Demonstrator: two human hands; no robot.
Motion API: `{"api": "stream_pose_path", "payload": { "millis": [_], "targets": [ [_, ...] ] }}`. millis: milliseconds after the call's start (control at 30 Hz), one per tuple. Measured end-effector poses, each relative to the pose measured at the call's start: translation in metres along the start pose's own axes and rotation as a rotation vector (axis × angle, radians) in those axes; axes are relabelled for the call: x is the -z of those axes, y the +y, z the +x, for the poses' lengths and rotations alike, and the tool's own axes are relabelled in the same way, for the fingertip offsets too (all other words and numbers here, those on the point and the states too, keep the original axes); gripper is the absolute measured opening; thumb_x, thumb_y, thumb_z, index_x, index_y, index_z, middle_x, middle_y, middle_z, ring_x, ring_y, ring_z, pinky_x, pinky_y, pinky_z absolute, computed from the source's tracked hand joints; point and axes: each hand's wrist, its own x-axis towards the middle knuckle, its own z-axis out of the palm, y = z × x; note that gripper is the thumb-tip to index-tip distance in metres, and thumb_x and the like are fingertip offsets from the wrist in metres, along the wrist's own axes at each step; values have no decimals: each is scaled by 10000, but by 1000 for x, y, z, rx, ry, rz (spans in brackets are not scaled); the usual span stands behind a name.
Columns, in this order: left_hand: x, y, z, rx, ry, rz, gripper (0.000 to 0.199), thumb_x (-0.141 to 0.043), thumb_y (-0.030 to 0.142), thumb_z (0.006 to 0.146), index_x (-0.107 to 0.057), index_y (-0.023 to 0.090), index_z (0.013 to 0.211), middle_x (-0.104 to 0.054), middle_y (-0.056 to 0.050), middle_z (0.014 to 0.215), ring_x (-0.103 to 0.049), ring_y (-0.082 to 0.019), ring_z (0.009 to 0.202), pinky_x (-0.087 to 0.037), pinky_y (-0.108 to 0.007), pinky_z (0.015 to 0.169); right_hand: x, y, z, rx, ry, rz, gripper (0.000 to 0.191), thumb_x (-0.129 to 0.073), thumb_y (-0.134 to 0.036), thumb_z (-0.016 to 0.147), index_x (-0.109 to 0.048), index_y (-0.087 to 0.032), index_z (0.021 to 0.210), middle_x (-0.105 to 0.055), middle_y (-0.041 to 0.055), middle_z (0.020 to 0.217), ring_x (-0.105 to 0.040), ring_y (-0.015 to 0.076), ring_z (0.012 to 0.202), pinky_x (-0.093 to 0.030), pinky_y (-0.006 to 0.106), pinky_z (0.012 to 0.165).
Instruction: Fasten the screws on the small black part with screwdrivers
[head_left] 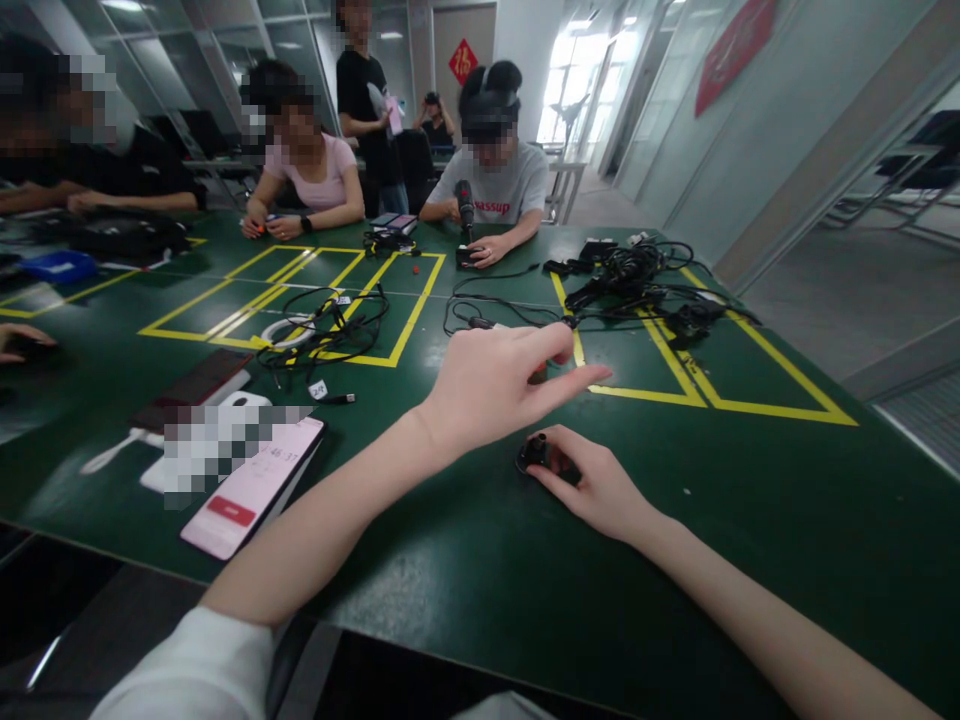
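Observation:
My left hand [499,385] is raised over the green table [450,590], stretched to the right, with thumb and forefinger apart and a gap between them. Nothing shows between those two fingertips. Lower and to the right, my right hand [596,480] rests near the table top. Its thumb and fingers are curled round a small round black object [534,453] that stands on the table. A black cable end reaches close behind the forefinger of my left hand; whether they touch is unclear.
A phone [255,485] and a dark red power bank [191,392] lie at left. Cable coils [330,325] lie on yellow tape, with a black cable heap [637,275] at back right. Across the table a person [491,180] holds a dark tool.

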Motion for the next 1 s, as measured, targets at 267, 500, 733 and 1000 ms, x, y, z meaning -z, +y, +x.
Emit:
{"api": "stream_pose_path", "payload": {
  "millis": [267, 500, 733, 1000],
  "targets": [
    [17, -5, -1, -177, -199, -86, 265, -588, 126, 787, -626, 187, 1042, -636, -98, 1184, -645, -171, 902, -499, -259, 671, -2, -1, 0, -27, 9, -2, 314, -629, -274, 977, -592, -224, 1285, -702, 19, 815, -668, 207, 653, -577, 336, 656],
    [12, -8, -1, -208, -175, 66, 215, -508, 213, 964, -643, 196, 1131, -708, -65, 1105, -666, -161, 832, -486, -265, 677, -1, -2, 1, 15, 7, -51, 319, -608, -275, 997, -606, -202, 1308, -719, 38, 833, -688, 216, 675, -588, 348, 676],
    [14, -3, -3, -242, -224, 163, 340, -457, 150, 962, -640, 198, 1244, -657, -100, 1264, -669, -154, 847, -518, -288, 744, 1, -2, 2, 34, -17, -114, 234, -595, -301, 1011, -650, -198, 1213, -750, 76, 879, -709, 233, 709, -608, 377, 717],
    [13, -5, -3, -296, -244, 169, 425, -529, 122, 876, -651, 194, 1277, -654, -102, 1199, -673, -196, 951, -533, -307, 802, 1, 0, 2, 63, -16, -117, 184, -569, -280, 1019, -657, -204, 1161, -751, 81, 874, -725, 246, 745, -608, 379, 721]
  ]
}}
